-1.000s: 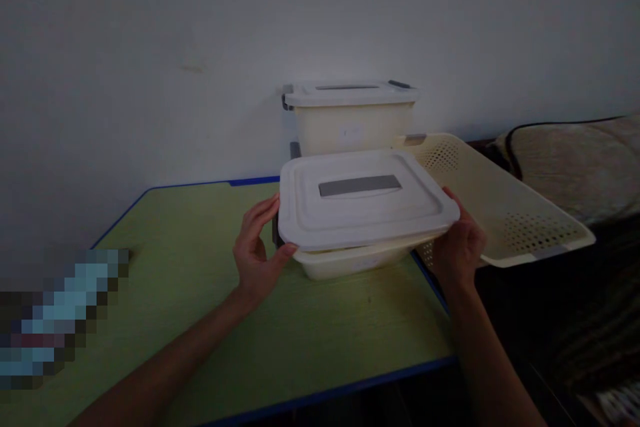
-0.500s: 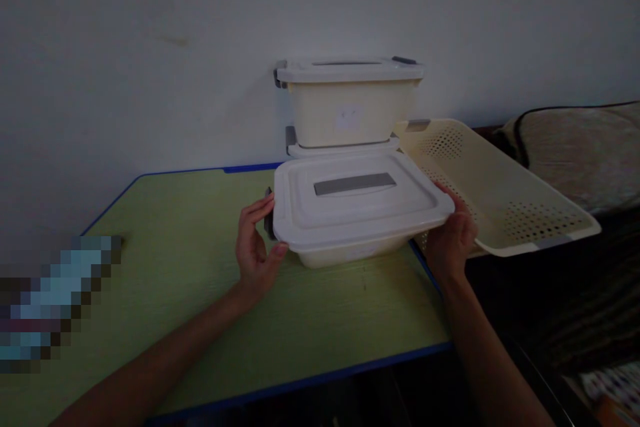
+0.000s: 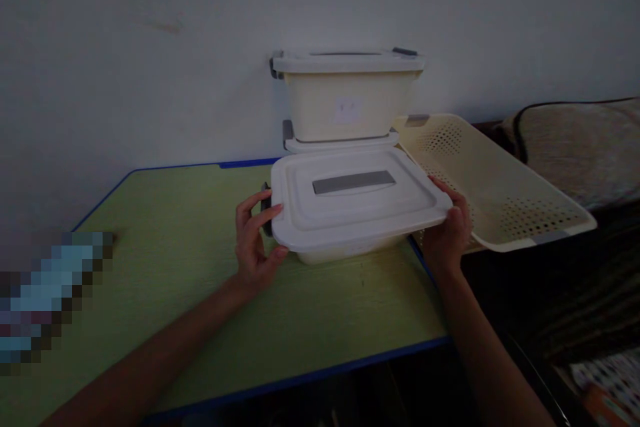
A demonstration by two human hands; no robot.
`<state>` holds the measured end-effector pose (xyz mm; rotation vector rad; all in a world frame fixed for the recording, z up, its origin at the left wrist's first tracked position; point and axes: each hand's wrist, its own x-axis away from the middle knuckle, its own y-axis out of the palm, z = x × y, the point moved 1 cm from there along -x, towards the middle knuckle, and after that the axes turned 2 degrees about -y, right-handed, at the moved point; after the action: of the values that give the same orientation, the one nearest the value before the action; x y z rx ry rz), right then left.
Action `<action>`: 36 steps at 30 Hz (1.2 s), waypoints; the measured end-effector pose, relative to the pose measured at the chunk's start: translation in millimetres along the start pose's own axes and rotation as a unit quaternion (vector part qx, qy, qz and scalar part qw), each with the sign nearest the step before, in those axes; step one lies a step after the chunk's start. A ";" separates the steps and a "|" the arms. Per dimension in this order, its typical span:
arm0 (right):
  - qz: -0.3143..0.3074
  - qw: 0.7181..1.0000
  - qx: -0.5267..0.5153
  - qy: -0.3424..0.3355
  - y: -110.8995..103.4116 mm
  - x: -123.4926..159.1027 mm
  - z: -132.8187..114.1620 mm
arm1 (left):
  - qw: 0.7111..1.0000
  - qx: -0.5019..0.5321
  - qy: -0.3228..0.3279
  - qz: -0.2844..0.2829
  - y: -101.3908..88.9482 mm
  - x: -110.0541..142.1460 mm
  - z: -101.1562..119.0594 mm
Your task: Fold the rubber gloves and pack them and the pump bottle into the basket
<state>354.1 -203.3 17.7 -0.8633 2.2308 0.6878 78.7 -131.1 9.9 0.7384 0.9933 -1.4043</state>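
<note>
A cream storage box with a white lid (image 3: pixel 350 213) and a grey lid handle (image 3: pixel 354 182) sits on the green table. My left hand (image 3: pixel 255 240) grips its left end, thumb under the front corner of the rim and fingers at the grey side latch (image 3: pixel 267 210) and lid edge. At the opposite end my right hand (image 3: pixel 450 223) is closed around the right edge; the latch there is hidden. Behind it, another lidded storage box (image 3: pixel 315 107) stands on top of a further one, of which mostly the lid (image 3: pixel 345 145) shows.
To the right is a cream perforated basket (image 3: pixel 505 180), tilted beside the table. The green table (image 3: pixel 200 320) has a blue edge. A pixelated object (image 3: pixel 50 293) lies at the left. A beige cushion (image 3: pixel 580 147) rests at the far right, by the wall.
A finger of my left hand has come over onto the lid's left edge. My right hand has shifted slightly on the right edge. The view has moved a little; the box stays put.
</note>
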 end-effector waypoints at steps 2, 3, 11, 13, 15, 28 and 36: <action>0.007 0.999 -0.031 0.010 1.2 -0.2 0.8 | 1.000 0.001 0.018 -0.006 -0.1 -0.6 -3.4; 0.010 0.999 -0.040 0.016 1.8 -0.2 0.8 | 1.000 0.002 0.025 -0.011 0.2 -0.6 -5.0; 0.044 0.995 -0.059 0.069 4.9 0.0 0.3 | 0.998 0.025 0.044 0.029 7.7 2.3 -10.9; 0.053 0.994 -0.058 0.074 5.7 -0.4 0.8 | 0.998 0.027 0.043 0.035 8.9 2.7 -11.1; 0.061 0.994 -0.058 0.076 6.6 -0.9 0.8 | 0.998 0.031 0.039 0.035 8.8 2.8 -11.4; 0.089 0.985 -0.081 0.121 14.5 7.2 -10.8 | 0.991 0.100 -0.084 0.014 6.2 7.5 4.3; 0.106 0.967 -0.092 0.211 15.9 10.5 -7.6 | 0.929 0.224 -0.288 0.066 16.5 23.4 6.7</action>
<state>333.7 -202.1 19.0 -0.9391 2.7019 0.8887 93.6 -146.3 -10.4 0.6420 0.1585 -1.6146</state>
